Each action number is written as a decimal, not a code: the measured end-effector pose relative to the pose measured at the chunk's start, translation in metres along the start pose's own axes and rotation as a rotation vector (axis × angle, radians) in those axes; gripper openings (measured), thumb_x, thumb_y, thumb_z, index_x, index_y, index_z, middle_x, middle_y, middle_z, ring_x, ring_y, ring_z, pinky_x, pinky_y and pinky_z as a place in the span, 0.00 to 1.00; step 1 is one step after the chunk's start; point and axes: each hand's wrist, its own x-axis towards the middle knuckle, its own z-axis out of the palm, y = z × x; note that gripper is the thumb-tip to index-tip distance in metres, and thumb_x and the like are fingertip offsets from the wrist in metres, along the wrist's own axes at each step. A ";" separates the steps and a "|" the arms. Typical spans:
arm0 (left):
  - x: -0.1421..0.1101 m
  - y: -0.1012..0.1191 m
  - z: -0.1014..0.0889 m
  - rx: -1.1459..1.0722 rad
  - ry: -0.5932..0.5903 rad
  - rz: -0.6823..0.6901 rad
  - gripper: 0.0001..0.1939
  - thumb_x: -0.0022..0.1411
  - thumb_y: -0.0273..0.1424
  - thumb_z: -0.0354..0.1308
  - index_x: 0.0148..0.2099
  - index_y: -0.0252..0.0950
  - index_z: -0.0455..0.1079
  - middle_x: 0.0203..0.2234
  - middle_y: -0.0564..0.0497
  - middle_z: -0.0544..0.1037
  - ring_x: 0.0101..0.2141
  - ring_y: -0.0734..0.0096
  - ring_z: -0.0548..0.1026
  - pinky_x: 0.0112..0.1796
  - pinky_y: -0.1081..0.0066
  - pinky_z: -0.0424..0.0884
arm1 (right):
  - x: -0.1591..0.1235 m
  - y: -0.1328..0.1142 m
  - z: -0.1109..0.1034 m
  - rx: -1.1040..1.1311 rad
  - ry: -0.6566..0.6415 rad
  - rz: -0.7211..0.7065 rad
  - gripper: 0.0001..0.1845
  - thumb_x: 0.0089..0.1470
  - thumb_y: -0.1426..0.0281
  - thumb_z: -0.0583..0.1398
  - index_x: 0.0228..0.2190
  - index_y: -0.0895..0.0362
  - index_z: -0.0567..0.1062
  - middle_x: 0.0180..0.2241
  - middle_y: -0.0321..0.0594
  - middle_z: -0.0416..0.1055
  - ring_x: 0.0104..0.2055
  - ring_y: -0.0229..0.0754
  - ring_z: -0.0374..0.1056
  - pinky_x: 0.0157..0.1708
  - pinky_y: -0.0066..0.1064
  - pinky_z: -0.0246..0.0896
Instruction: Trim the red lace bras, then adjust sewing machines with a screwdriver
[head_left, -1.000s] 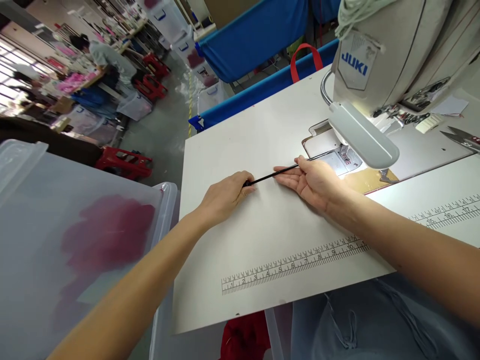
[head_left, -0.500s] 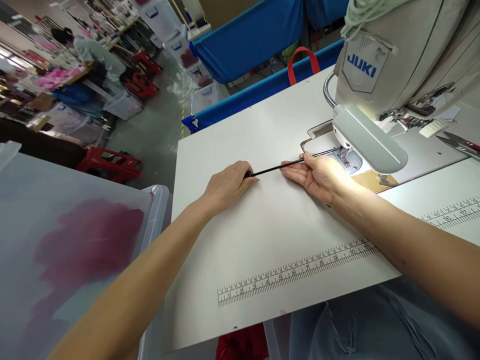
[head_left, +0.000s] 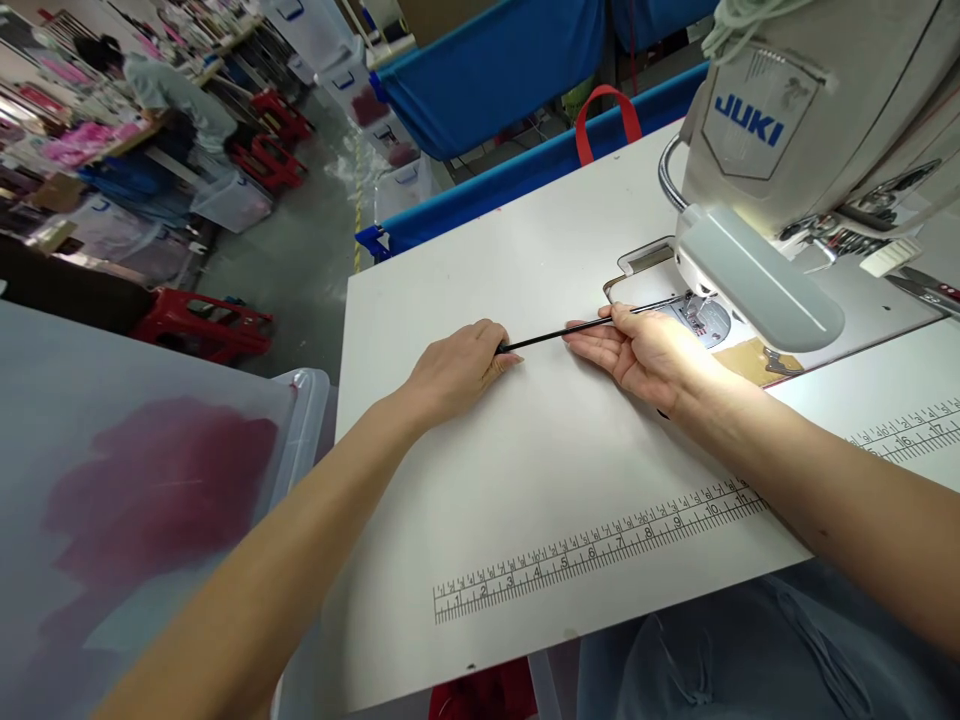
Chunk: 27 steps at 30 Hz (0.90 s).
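A narrow black cord runs taut just over the white table, its kind of material too thin to make out. My left hand is closed around its left end, back of the hand upward. With the palm turned up, my right hand pinches the cord between thumb and fingers. Past that hand, the cord continues to the needle area of the sewing machine. The metal needle plate lies under the lit needle, right beside my right fingertips.
A printed ruler runs along the table's front edge. Scissors lie at the far right. On the left stands a translucent bin with red material inside. Blue cloth hangs behind the table. A person sits farther off.
The camera view has shifted slightly, so the machine appears a little farther right. Both hands keep their hold on the cord, almost unmoved.
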 end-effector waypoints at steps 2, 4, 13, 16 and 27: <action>0.000 0.003 -0.001 0.061 -0.018 0.000 0.11 0.70 0.38 0.42 0.42 0.39 0.61 0.41 0.47 0.72 0.39 0.60 0.72 0.32 0.66 0.64 | 0.000 0.000 0.000 0.008 -0.002 0.001 0.12 0.68 0.75 0.46 0.34 0.58 0.65 0.27 0.49 0.75 0.32 0.43 0.77 0.35 0.31 0.77; -0.001 0.007 0.000 0.118 -0.026 -0.016 0.11 0.70 0.38 0.43 0.42 0.38 0.61 0.40 0.45 0.71 0.37 0.59 0.72 0.31 0.66 0.64 | 0.000 0.000 0.000 0.005 -0.001 0.008 0.12 0.68 0.75 0.45 0.34 0.58 0.65 0.27 0.48 0.75 0.32 0.43 0.77 0.35 0.31 0.77; -0.002 0.022 -0.004 0.243 -0.071 -0.044 0.12 0.72 0.37 0.42 0.42 0.35 0.61 0.38 0.44 0.70 0.37 0.61 0.71 0.32 0.67 0.64 | -0.003 -0.002 0.005 0.001 0.069 0.038 0.11 0.67 0.78 0.46 0.35 0.60 0.66 0.28 0.49 0.74 0.34 0.43 0.76 0.34 0.28 0.77; 0.000 0.023 -0.003 0.247 -0.061 -0.055 0.11 0.72 0.36 0.44 0.42 0.34 0.62 0.38 0.45 0.70 0.37 0.61 0.71 0.32 0.67 0.65 | -0.001 -0.003 0.006 0.037 0.096 0.037 0.11 0.67 0.77 0.48 0.34 0.61 0.67 0.29 0.49 0.75 0.34 0.43 0.76 0.32 0.28 0.77; 0.001 0.023 0.030 0.220 0.444 -0.068 0.07 0.64 0.33 0.58 0.39 0.35 0.65 0.36 0.45 0.72 0.37 0.59 0.72 0.37 0.63 0.70 | -0.007 -0.007 0.002 0.018 -0.017 -0.029 0.15 0.67 0.80 0.47 0.30 0.60 0.65 0.25 0.47 0.76 0.28 0.38 0.76 0.32 0.26 0.76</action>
